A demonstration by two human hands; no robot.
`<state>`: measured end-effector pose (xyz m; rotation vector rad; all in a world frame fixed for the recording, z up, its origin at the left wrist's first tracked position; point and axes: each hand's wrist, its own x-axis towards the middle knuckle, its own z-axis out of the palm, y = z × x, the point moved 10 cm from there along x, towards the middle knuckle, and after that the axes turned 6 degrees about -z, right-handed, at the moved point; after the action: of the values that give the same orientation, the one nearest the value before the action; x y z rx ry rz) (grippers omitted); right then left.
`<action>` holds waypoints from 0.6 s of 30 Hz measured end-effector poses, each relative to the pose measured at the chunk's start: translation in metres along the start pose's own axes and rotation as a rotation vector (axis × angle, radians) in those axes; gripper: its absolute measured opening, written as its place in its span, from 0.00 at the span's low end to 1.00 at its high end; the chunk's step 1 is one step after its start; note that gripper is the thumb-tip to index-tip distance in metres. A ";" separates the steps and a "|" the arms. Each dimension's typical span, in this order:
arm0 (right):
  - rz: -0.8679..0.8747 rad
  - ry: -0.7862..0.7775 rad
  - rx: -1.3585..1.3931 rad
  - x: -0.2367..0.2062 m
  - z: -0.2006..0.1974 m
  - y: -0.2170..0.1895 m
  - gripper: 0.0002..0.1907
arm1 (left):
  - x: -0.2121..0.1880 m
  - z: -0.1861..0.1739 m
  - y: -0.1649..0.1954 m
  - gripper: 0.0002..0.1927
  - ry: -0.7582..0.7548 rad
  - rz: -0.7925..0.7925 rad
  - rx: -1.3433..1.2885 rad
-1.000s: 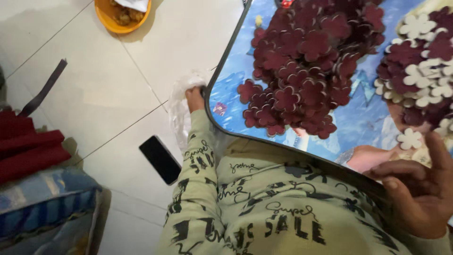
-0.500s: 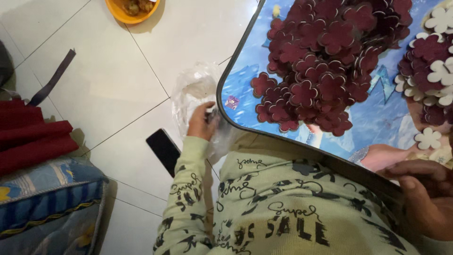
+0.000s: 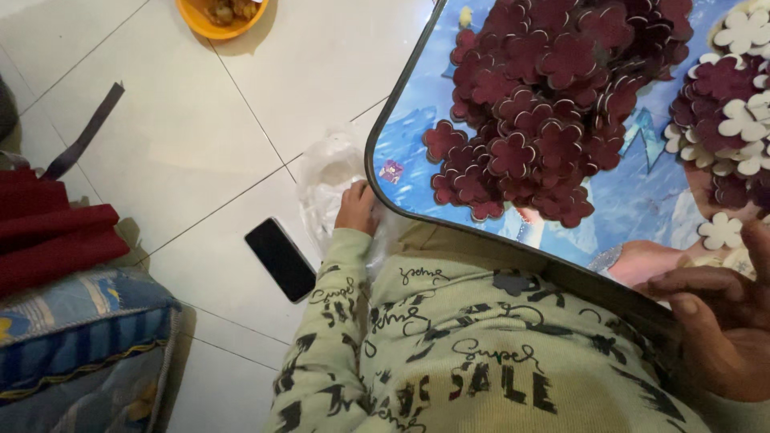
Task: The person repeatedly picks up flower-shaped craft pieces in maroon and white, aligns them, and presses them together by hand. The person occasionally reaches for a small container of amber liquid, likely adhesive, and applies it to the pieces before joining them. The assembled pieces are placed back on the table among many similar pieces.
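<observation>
While sitting at a low table point(image 3: 405, 120) with a blue pictured top, a person is reaching the left hand point(image 3: 357, 210) down beside its edge, fingers curling onto a crumpled clear plastic bag point(image 3: 325, 172) lying on the white tiled floor. At the table's near edge, the right hand point(image 3: 718, 321) is resting with fingers loosely bent, holding nothing visible, just beside heaped maroon flower cutouts point(image 3: 553, 104). Gathering the bag's slack film before lifting would likely keep it from slipping. A dark phone point(image 3: 280, 258) is lying close by.
</observation>
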<state>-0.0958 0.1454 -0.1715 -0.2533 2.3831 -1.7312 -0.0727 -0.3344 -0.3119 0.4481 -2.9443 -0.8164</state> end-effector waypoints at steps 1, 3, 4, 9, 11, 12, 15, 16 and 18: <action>-0.012 -0.009 -0.020 0.000 0.000 0.000 0.47 | 0.002 -0.007 0.004 0.28 0.030 0.021 -0.041; -0.045 -0.004 0.011 0.002 0.001 0.003 0.46 | 0.013 -0.015 0.000 0.25 0.045 -0.015 -0.108; -0.048 -0.001 0.022 -0.001 0.001 0.005 0.46 | 0.017 -0.016 -0.007 0.24 0.018 -0.083 -0.133; -0.098 0.051 0.166 -0.011 -0.003 0.009 0.39 | 0.025 -0.039 -0.027 0.19 -0.005 -0.193 -0.229; -0.096 0.031 0.166 -0.012 -0.002 0.009 0.41 | 0.026 -0.055 -0.034 0.19 0.063 -0.184 -0.195; -0.085 0.041 0.135 -0.011 -0.003 0.010 0.43 | 0.025 -0.056 -0.042 0.19 0.064 -0.236 -0.209; -0.085 0.064 0.197 -0.013 -0.004 0.008 0.41 | 0.019 -0.046 -0.059 0.20 0.011 -0.334 -0.267; -0.090 0.065 0.230 -0.013 -0.004 0.007 0.40 | 0.016 -0.035 -0.057 0.22 -0.038 -0.326 -0.294; -0.097 0.066 0.281 -0.013 -0.002 0.007 0.40 | 0.015 -0.024 -0.051 0.27 -0.054 -0.279 -0.241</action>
<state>-0.0838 0.1528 -0.1766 -0.2775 2.1651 -2.1210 -0.0708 -0.3925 -0.3178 0.8412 -2.8153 -1.2127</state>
